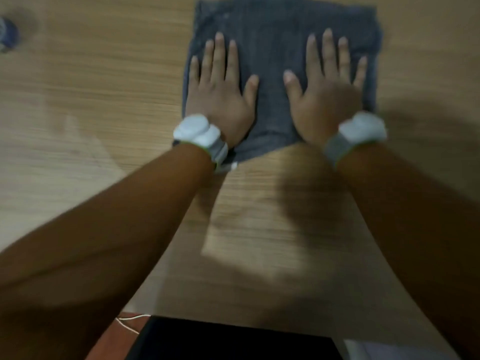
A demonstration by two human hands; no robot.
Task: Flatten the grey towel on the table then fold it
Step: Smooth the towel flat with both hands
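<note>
Pressing down side by side, the left hand (220, 92) and right hand (328, 94) lie palm-flat on the grey towel (272, 61), fingers straight and spread, thumbs pointing toward each other with bare cloth between them. That towel sits as a rough rectangle on the wooden table (91, 100), near its far side. Each wrist wears a white band device (198, 131). A blurred bluish object (7, 35) rests at far left.
</note>
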